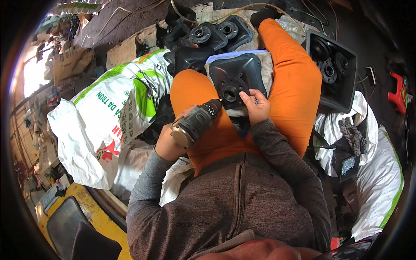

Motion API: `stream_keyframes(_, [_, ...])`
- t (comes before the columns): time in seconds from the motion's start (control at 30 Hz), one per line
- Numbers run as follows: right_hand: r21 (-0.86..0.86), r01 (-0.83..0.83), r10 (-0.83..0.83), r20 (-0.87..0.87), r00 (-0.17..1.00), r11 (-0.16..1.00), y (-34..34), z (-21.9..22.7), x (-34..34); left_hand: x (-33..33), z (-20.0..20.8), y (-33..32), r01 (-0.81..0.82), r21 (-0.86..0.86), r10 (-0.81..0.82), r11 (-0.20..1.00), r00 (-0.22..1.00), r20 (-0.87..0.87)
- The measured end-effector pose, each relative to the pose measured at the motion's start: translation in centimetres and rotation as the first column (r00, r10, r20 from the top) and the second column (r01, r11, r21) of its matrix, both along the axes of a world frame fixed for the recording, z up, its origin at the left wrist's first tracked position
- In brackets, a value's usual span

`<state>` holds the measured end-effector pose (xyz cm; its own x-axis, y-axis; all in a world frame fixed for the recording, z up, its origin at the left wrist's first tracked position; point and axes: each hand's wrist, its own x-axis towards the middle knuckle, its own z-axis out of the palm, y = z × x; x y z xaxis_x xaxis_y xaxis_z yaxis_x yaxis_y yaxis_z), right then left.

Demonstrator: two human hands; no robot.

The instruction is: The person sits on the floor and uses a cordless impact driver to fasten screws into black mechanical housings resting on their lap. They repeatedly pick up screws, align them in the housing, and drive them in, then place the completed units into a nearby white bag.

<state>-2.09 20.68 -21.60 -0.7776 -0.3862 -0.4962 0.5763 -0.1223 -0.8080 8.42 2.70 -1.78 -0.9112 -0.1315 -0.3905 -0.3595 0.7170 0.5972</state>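
My left hand (168, 144) is wrapped round the grip of a grey and black cordless drill (198, 125). Its chuck points up and right, and the tip of the bit is close to the left side of a black round flange (230, 92). This flange, with a central hole and small holes round its rim, sits at the near end of a black, roughly square housing (236, 69) lying between my thighs. My right hand (258, 107) has its thumb and fingers closed on the flange's right rim. Something small and bluish shows between those fingers, too small to name.
More black flanged housings (207, 35) are piled beyond my left knee. At the right stands a black bin (352, 82) holding several round flanges. A small tray of screws (348, 166) and a grey glove (353, 135) lie nearer. A white sack (93, 138) bulges on the left.
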Motion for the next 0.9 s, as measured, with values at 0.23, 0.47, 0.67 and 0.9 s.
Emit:
stream_keyframes(0.23, [0.114, 0.0, 0.004, -0.034, 0.999, 0.993, -0.2, -0.8, -0.4, -1.4, 0.4, -0.2, 0.032, -0.003, -0.032, 0.999, 0.999, 0.029])
stream_keyframes(0.47, [0.31, -0.07, 0.076, -0.01, 0.997, 0.948, -1.7, 0.6, -3.8, -5.6, 1.9, -1.2, 0.097, -0.031, -0.079, 0.995, 0.931, 0.357])
stream_keyframes(0.67, [0.247, -0.089, 0.095, -0.01, 0.995, 0.965, -2.1, 0.3, -4.5, -6.7, 1.8, -1.0, 0.042, 0.067, -0.06, 0.997, 0.954, 0.295])
stream_keyframes(0.9, [0.303, -0.128, 0.132, 0.006, 0.991, 0.944, -1.9, 1.2, -4.6, -7.0, 1.1, -0.7, 0.008, 0.05, -0.024, 0.999, 0.942, 0.336])
